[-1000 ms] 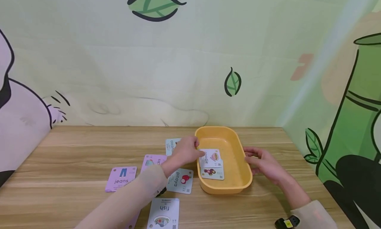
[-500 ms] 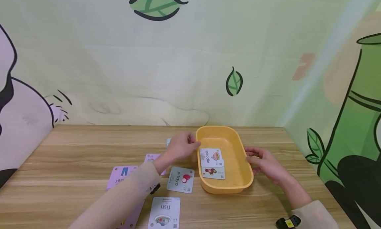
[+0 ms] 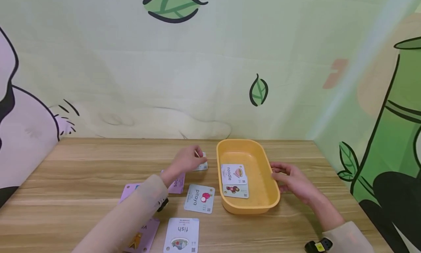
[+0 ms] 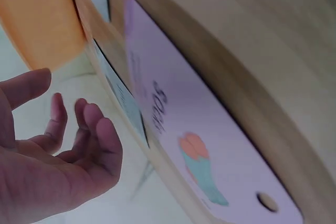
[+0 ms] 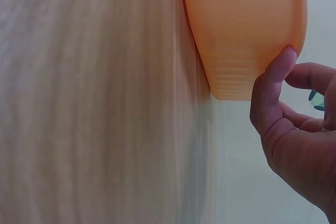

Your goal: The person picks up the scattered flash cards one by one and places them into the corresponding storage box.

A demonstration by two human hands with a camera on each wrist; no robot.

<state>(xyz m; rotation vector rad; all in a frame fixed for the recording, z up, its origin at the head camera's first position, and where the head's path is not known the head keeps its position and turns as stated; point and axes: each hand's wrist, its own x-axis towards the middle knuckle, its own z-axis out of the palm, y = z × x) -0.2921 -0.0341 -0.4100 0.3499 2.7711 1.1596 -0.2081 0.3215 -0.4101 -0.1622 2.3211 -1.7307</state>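
My left hand (image 3: 187, 160) hovers at a pale blue flashcard (image 3: 201, 166) near the table's back, hiding much of it. Its fingers are loosely bent, with nothing between them in the left wrist view. Close by lies a purple socks flashcard (image 4: 173, 114), partly covered by the left arm in the head view. My right hand (image 3: 292, 180) touches the outer right side of a yellow plastic basket (image 3: 251, 205), its thumb near the rim. Inside the basket, a noodle flashcard (image 3: 233, 174) overlaps another flashcard (image 3: 235, 191) with a small dark figure.
A pitaya flashcard (image 3: 199, 199) and a fish flashcard (image 3: 181, 234) lie left of the basket. Two purple flashcards, one at the left (image 3: 129, 190) and one nearer the front (image 3: 144, 236), are partly under the left sleeve. A printed cloth backdrop (image 3: 197, 70) rises behind the table.
My left hand has let go of the noodle flashcard inside the basket and moved left to the pale blue flashcard. The right hand has stayed at the basket's side.
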